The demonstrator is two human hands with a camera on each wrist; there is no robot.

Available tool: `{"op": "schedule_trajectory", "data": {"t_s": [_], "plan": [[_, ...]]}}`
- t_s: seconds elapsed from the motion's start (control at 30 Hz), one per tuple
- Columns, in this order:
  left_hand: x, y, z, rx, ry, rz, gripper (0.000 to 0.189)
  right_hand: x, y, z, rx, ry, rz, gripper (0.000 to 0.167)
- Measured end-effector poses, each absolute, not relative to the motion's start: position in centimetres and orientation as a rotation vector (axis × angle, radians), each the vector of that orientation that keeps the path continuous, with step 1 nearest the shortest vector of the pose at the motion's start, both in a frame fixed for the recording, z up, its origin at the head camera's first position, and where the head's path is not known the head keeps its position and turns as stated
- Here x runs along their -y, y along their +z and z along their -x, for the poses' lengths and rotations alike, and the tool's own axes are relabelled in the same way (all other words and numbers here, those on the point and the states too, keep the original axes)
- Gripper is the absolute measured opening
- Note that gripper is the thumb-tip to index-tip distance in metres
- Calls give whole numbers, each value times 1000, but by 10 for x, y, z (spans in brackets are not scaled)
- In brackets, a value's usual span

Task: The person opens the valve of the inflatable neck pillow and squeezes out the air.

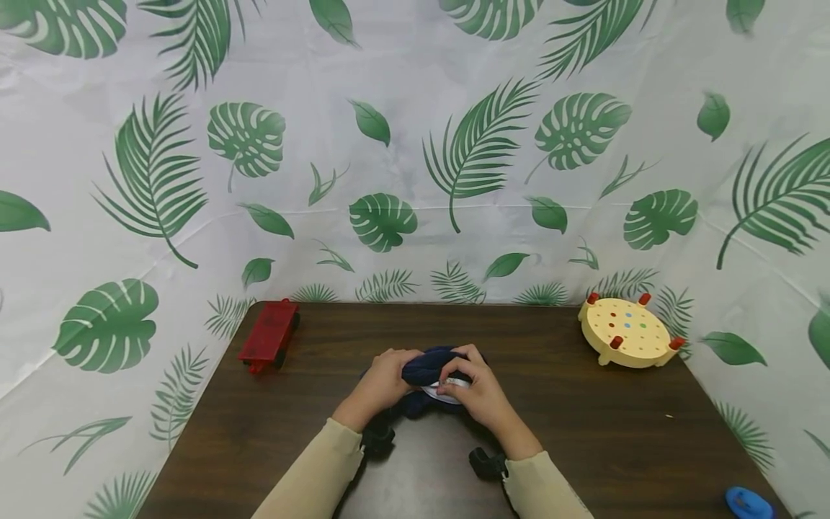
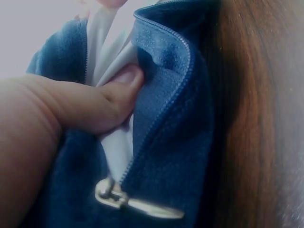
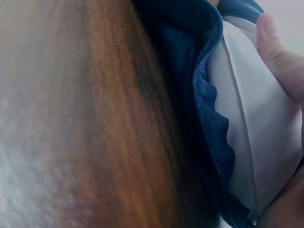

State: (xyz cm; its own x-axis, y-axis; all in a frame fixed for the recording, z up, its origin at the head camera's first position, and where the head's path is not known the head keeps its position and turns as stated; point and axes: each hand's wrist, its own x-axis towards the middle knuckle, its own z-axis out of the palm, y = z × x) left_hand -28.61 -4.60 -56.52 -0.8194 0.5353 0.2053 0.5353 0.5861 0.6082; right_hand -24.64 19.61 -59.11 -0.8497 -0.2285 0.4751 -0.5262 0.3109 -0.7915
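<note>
A dark blue fabric zip pouch is held over the middle of the table, its zipper undone and white lining exposed. My left hand grips its left end; in the left wrist view the thumb presses into the opening against the lining. A silvery zipper pull hangs at that end of the zip. My right hand grips the right side, fingers bent over the upper edge. In the right wrist view its thumb lies by the white lining. The pouch hides some fingertips.
On the brown wooden table, a red wheeled toy cart stands at the back left. A pale yellow round toy with red pegs sits at the back right. A blue object lies near the front right. Leaf-print cloth hangs behind.
</note>
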Motion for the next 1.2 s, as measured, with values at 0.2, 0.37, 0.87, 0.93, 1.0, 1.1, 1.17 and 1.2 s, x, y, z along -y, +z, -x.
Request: {"op": "schedule_trajectory", "data": {"t_s": [0.2,0.37,0.87,0.93,1.0,1.1,1.17,1.2], "plan": [[47,-566,287,2800,-1098,938,37,-195,-591,246,2251,1588,-732,26],[47,-566,287,2774,-1109,941,32,-194,-591,245,2215,1606,-756,25],[47,-568,288,2786,-1022,944,9,-193,-590,246,2271,1537,-709,24],[47,-569,287,2784,-1029,941,9,-193,-590,246,2286,1522,-704,23],[47,-569,287,2782,-1031,943,9,-193,-590,247,2296,1522,-699,23],[47,-569,288,2777,-1028,954,11,-193,-590,247,2311,1522,-695,24],[47,-569,288,2764,-1028,971,12,-193,-591,248,2326,1525,-690,24],[47,-569,288,2755,-1036,979,13,-193,-590,248,2336,1526,-686,24]]}}
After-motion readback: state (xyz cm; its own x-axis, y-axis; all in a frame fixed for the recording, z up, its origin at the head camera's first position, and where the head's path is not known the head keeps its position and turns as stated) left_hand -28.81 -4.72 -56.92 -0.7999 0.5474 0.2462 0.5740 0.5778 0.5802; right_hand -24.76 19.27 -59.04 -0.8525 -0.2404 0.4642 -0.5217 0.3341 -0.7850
